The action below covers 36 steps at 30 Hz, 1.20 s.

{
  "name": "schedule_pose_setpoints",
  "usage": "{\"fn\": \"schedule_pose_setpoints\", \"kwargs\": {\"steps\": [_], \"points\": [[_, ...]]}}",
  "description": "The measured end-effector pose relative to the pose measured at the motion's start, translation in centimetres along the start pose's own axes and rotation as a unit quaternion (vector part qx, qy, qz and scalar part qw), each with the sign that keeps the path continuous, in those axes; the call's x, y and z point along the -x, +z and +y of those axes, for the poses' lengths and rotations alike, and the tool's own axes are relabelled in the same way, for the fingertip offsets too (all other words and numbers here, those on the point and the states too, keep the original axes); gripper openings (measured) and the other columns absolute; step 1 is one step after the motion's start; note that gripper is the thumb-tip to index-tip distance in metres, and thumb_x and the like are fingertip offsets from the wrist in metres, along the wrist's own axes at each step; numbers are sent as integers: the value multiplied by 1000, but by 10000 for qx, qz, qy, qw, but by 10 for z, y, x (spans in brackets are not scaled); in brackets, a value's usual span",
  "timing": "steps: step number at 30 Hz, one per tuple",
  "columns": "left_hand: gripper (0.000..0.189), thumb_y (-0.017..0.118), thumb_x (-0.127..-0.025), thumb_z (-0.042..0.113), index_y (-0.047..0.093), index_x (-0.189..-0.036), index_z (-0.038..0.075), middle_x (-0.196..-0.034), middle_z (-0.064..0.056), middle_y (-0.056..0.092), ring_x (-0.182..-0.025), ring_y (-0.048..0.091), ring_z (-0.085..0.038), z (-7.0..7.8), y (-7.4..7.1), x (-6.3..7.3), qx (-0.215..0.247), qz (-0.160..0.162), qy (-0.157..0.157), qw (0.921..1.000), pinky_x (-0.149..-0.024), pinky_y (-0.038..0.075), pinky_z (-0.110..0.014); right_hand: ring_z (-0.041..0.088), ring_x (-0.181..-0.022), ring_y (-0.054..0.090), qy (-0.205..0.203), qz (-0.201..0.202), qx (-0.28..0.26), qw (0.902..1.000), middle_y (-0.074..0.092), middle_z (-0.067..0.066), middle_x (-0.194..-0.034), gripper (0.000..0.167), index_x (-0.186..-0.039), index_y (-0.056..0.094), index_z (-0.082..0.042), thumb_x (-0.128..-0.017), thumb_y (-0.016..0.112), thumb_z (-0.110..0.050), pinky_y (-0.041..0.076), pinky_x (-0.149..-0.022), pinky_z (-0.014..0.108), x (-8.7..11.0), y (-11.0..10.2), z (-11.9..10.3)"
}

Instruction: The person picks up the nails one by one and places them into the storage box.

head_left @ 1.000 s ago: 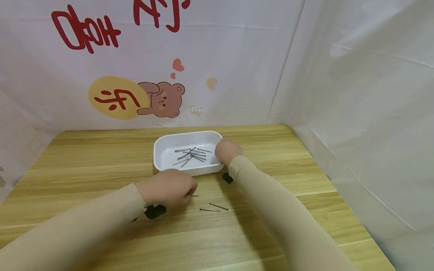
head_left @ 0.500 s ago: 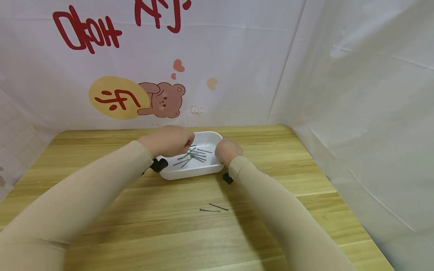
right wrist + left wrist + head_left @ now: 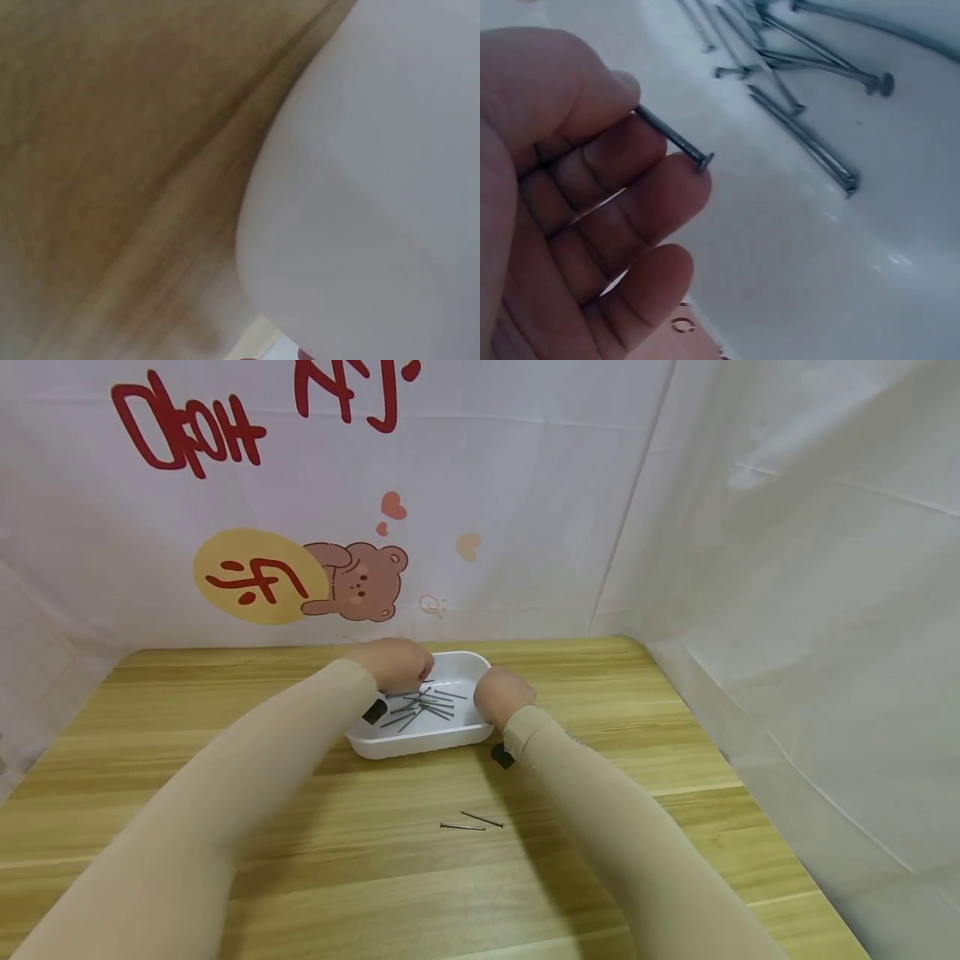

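My left hand (image 3: pixel 393 664) is over the back left part of a white plastic tray (image 3: pixel 420 745). In the left wrist view, its thumb and forefinger pinch a nail (image 3: pixel 671 135), the flat head sticking out past the fingertips. Below it, several loose nails (image 3: pixel 802 139) lie crisscrossed on the tray floor. My right hand (image 3: pixel 504 697) grips the tray's right end at the rim; its fingertips are hidden. Only the outer wall of the tray (image 3: pixel 360 210) and the tabletop show in the right wrist view.
Two more nails, one lying flat (image 3: pixel 462 827) and one slanted (image 3: pixel 482 819), rest on the wooden table (image 3: pixel 360 877) in front of the tray. A white printed sheet (image 3: pixel 510 485) hangs behind the table, and another white sheet (image 3: pixel 810 610) along the right.
My left hand moved from the table in front of the tray up over it, taking a nail from beside the other two, then shifted slightly right. The right hand stays at the tray.
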State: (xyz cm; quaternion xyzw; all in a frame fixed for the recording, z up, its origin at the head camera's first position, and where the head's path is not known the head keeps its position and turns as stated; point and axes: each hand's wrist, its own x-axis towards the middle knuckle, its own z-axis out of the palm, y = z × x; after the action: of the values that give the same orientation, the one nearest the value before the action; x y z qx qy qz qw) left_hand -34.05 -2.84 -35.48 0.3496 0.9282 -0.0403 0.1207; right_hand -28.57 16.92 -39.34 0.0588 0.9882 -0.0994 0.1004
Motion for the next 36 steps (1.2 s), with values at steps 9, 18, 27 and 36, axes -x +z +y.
{"fn": "schedule_pose_setpoints", "kwargs": {"steps": [9, 18, 27, 36], "points": [[14, 60, -97, 10, 69, -88, 17, -90, -3, 69, -84, 60, -23, -1, 20, -9, 244, -218, -558, 9979, -81, 51, -41, 24, -93, 65, 5, 18, 8, 10000, 73, 11, -109, 23, -116, 70, -2, -100, 54, -7, 58, -92, 49, 0, 0, -1], [13, 60, -98, 18, 69, -87, 16, -98, -6, 69, -92, 61, -27, 3, 28, -8, 608, -457, -1114, 9909, -86, 51, -42, 25, -95, 66, -43, -62, 197, 9998, 73, 12, -110, 24, -120, 68, 0, -100, 57, -6, 59, -94, 51, 2, 0, -2], [18, 61, -93, 15, 67, -76, 15, -90, -8, 68, -83, 61, -27, 7, 25, -12, 883, -519, -1237, 9870, -74, 47, -37, 23, -90, 65, -26, -35, 181, 9998, 73, 10, -107, 21, -115, 69, -1, -99, 57, -5, 60, -88, 47, -3, 2, -1], [23, 62, -93, 9, 64, -71, 17, -80, -4, 64, -74, 56, -21, 8, 25, -13, 569, -620, -967, 9918, -65, 42, -32, 23, -89, 63, 32, -27, 85, 10000, 72, 10, -106, 19, -112, 66, -3, -100, 52, -8, 60, -85, 45, -5, 3, -1]]}}
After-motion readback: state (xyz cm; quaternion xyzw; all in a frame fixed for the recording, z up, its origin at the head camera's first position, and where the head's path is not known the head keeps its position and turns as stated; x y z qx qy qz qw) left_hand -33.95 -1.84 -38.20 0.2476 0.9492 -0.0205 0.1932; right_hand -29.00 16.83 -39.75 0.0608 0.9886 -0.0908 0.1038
